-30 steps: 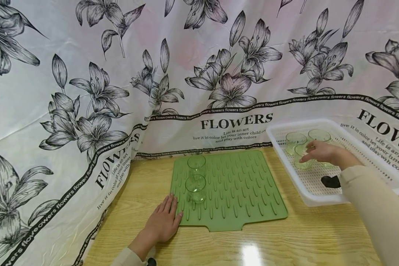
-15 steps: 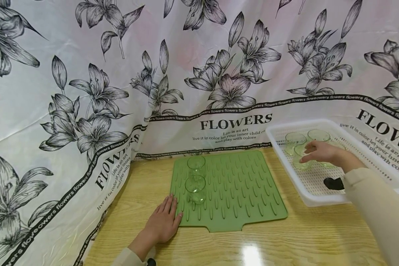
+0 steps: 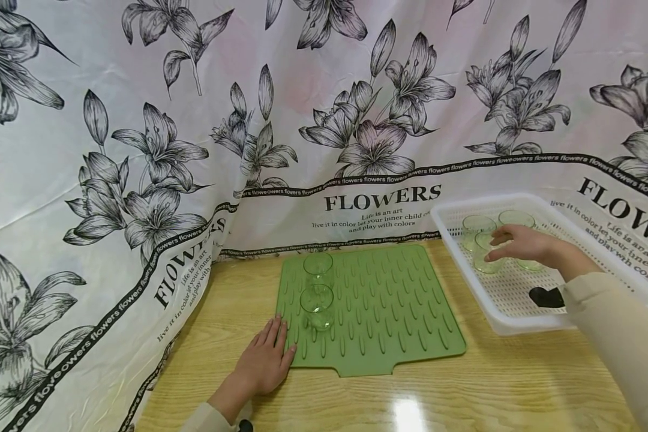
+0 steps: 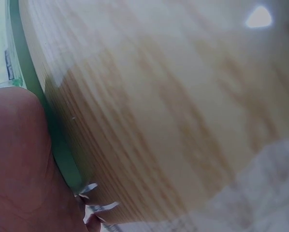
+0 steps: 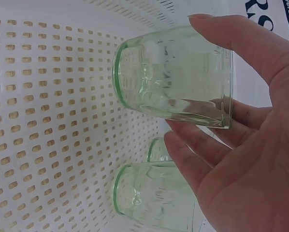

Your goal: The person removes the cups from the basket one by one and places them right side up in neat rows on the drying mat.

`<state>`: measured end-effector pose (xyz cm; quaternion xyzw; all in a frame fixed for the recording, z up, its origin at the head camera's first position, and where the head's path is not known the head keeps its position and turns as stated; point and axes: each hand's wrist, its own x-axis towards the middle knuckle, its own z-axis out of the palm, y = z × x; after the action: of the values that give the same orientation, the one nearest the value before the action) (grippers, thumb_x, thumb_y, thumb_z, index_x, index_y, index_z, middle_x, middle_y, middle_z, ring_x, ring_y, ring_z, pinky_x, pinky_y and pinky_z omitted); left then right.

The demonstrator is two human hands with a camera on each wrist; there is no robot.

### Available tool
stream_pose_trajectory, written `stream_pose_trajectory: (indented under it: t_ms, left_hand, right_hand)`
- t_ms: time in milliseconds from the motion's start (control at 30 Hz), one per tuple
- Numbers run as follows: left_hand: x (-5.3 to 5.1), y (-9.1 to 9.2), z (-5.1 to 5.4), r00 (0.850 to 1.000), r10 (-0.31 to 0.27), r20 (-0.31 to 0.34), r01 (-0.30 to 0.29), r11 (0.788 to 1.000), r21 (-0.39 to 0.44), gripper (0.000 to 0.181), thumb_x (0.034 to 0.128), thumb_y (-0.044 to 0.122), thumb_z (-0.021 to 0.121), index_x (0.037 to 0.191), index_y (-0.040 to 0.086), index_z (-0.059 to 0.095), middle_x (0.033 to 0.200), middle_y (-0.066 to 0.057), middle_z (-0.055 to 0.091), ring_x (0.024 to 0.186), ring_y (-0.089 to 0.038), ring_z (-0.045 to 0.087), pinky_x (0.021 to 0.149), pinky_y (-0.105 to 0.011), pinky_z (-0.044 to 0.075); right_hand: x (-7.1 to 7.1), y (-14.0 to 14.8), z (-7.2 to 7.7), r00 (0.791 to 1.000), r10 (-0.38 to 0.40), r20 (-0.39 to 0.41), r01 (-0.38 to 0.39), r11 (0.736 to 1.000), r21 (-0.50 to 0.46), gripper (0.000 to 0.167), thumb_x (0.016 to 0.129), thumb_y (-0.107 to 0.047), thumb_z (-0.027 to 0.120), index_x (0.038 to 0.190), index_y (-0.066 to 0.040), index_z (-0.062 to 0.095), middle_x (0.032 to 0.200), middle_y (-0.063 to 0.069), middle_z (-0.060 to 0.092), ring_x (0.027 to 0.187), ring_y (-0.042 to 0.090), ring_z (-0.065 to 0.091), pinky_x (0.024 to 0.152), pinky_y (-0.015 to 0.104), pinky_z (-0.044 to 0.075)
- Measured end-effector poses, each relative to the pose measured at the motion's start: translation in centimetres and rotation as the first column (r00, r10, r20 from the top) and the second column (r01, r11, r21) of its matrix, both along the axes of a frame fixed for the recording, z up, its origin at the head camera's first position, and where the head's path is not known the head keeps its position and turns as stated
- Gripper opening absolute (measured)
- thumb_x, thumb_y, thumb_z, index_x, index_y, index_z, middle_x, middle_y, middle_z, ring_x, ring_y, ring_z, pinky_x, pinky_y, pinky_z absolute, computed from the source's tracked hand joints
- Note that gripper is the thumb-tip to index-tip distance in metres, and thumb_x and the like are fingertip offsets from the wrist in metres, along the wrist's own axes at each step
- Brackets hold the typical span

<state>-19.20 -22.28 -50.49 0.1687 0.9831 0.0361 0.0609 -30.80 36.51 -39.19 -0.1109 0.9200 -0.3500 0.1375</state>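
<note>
My right hand point(image 3: 529, 245) pinches a clear green-tinted drinking glass point(image 5: 178, 72) near its rim, thumb on one side and fingers on the other. It is over the white perforated plastic basket point(image 3: 495, 321); whether the glass touches the floor is hard to tell. Another glass point(image 5: 154, 195) stands close below the fingers in the right wrist view, and one more point(image 3: 475, 231) stands behind. On the wooden table my left hand point(image 3: 263, 359) lies flat, fingers straight, touching the left edge of the green ridged mat point(image 3: 389, 312).
Two upright glasses stand on the mat's left side, a nearer glass point(image 3: 318, 312) and a farther glass point(image 3: 318, 270). A floral curtain point(image 3: 281, 216) hangs behind and along the left of the table point(image 3: 302, 402). The basket's raised rim surrounds its glasses.
My right hand and the glass in it have shifted slightly up and left in the head view. My left hand and the glasses on the mat stay in place.
</note>
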Motion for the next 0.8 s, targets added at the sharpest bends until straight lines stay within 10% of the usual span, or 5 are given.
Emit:
stream_pose_trajectory:
  t_ms: [800]
  left_hand:
    - [0.2, 0.1, 0.1, 1.0, -0.001, -0.007, 0.001, 1.0, -0.001, 0.069, 0.1124, 0.046, 0.026, 0.162, -0.002, 0.022, 0.17, -0.02, 0.012, 0.156, -0.039, 0.015, 0.122, -0.057, 0.023]
  right_hand:
    - [0.5, -0.5, 1.4, 0.996, -0.01, -0.087, 0.009, 1.0, -0.022, 0.079, 0.099, -0.03, 0.07, 0.146, 0.019, 0.029, 0.143, 0.041, 0.042, 0.126, 0.054, 0.049, 0.099, 0.065, 0.046]
